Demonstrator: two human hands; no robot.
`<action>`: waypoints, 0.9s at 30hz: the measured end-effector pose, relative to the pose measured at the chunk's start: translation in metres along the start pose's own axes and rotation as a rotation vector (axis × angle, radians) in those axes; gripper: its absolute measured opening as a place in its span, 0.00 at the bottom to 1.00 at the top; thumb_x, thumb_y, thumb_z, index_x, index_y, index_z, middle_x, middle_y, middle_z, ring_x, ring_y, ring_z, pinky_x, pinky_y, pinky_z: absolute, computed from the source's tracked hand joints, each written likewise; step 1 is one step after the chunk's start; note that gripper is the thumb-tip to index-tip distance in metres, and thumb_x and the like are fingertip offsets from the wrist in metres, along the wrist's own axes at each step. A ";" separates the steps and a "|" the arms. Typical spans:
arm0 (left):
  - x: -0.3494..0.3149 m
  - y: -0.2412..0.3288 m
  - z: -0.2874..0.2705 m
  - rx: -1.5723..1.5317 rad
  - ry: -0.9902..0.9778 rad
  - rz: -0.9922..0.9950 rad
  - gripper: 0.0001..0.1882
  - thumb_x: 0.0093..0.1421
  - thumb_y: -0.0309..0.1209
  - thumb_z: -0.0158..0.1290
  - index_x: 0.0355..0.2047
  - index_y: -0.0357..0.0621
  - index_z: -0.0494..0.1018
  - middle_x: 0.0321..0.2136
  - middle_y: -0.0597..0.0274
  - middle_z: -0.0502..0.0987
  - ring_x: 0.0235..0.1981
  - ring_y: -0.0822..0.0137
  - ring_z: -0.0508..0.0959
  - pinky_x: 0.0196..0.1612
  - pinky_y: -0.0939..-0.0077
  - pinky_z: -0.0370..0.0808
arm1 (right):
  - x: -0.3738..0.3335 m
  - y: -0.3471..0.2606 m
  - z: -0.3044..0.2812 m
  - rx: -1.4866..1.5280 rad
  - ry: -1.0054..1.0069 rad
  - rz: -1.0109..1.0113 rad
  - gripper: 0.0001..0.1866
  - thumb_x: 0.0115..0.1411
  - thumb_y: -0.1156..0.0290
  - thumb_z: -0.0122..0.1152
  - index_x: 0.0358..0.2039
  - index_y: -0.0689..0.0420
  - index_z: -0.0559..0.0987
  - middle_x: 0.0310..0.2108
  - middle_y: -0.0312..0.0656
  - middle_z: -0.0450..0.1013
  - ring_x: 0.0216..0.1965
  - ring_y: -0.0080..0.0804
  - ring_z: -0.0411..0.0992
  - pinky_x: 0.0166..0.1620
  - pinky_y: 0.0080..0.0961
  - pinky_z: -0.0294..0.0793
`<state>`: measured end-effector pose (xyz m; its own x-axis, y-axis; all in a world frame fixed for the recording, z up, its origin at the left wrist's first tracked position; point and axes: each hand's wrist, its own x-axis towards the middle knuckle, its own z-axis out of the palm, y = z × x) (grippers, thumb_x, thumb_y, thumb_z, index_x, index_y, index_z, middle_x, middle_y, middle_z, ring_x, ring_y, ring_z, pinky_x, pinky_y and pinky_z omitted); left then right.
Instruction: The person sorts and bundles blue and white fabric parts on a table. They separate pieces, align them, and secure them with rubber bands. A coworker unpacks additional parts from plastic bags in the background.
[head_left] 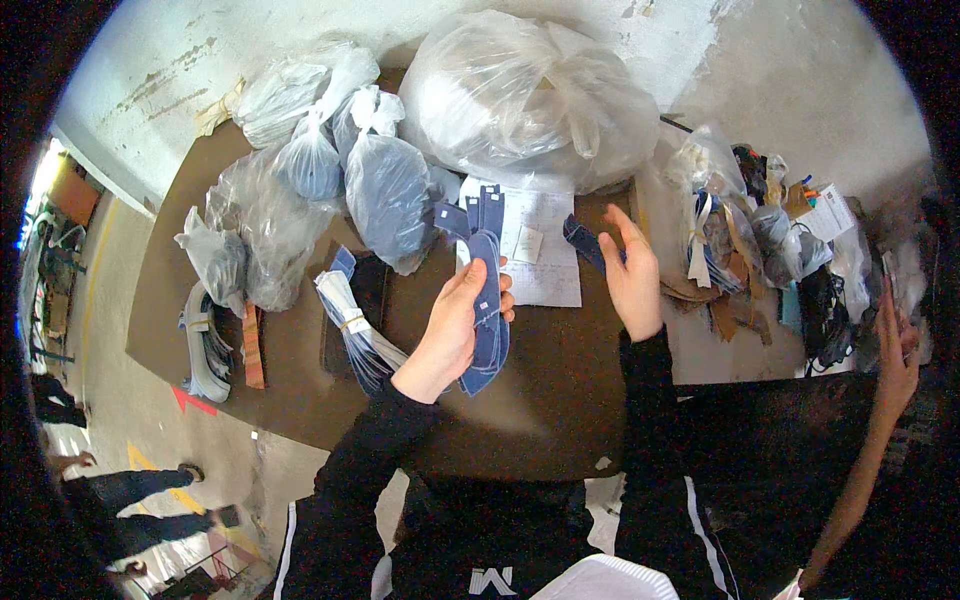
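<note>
A bundle of blue denim strips (487, 300) with light stitching is gripped in my left hand (452, 325) over the middle of the table. Its thumb lies across the strips, and small white tags show at their upper ends. My right hand (634, 280) is apart to the right, fingers stretched out. Beside its thumb is a short dark denim piece (582, 238); whether the thumb touches it I cannot tell. Behind the bundle lie white paper sheets (545, 270). Left of my left hand rests a tied bundle of pale and blue strips (352, 318).
Filled plastic bags (390, 190) crowd the back left of the brown table (540, 420); a large clear bag (525, 100) stands behind. Grey curved strips (207, 345) lie at the left. Bags, strips and cords (825, 320) cover the right side, where another person's hand (895, 345) reaches in.
</note>
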<state>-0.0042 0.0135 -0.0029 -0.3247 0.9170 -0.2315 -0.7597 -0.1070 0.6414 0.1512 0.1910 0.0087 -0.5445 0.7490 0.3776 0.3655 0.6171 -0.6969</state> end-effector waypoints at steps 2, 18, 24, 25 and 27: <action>0.004 -0.001 0.006 0.051 0.017 -0.001 0.22 0.68 0.46 0.44 0.49 0.40 0.65 0.31 0.66 0.69 0.29 0.74 0.70 0.34 0.77 0.71 | -0.003 0.063 0.009 -0.548 0.024 -0.104 0.23 0.59 0.75 0.56 0.56 0.65 0.69 0.49 0.55 0.70 0.50 0.52 0.69 0.52 0.35 0.69; -0.002 -0.002 0.000 0.139 0.088 0.060 0.23 0.69 0.46 0.41 0.52 0.40 0.65 0.32 0.68 0.71 0.31 0.75 0.71 0.38 0.77 0.71 | -0.045 0.005 0.018 -0.655 -0.011 -0.051 0.14 0.59 0.74 0.53 0.46 0.61 0.75 0.36 0.49 0.73 0.40 0.47 0.71 0.44 0.37 0.70; 0.001 -0.004 0.000 0.146 0.124 0.045 0.22 0.69 0.46 0.41 0.51 0.40 0.65 0.32 0.68 0.71 0.31 0.75 0.71 0.38 0.77 0.71 | -0.049 -0.004 0.013 -0.284 0.058 0.068 0.13 0.62 0.74 0.50 0.46 0.62 0.73 0.37 0.50 0.73 0.40 0.49 0.71 0.44 0.39 0.69; 0.000 -0.004 0.001 0.146 0.128 0.048 0.22 0.69 0.46 0.41 0.51 0.40 0.65 0.32 0.68 0.71 0.31 0.75 0.71 0.38 0.77 0.71 | -0.050 -0.007 0.011 -0.349 0.040 0.050 0.14 0.62 0.74 0.50 0.48 0.62 0.73 0.37 0.50 0.73 0.40 0.49 0.71 0.44 0.39 0.69; 0.000 -0.003 0.001 0.145 0.137 0.054 0.22 0.69 0.46 0.41 0.51 0.40 0.65 0.32 0.68 0.71 0.31 0.75 0.71 0.38 0.77 0.71 | -0.053 -0.012 0.008 -0.477 0.004 0.014 0.16 0.62 0.73 0.50 0.50 0.62 0.72 0.39 0.49 0.72 0.41 0.48 0.71 0.44 0.39 0.69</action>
<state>-0.0013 0.0137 -0.0041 -0.4441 0.8494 -0.2852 -0.6530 -0.0889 0.7521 0.1697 0.1423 -0.0082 -0.5344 0.7586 0.3728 0.6792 0.6479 -0.3448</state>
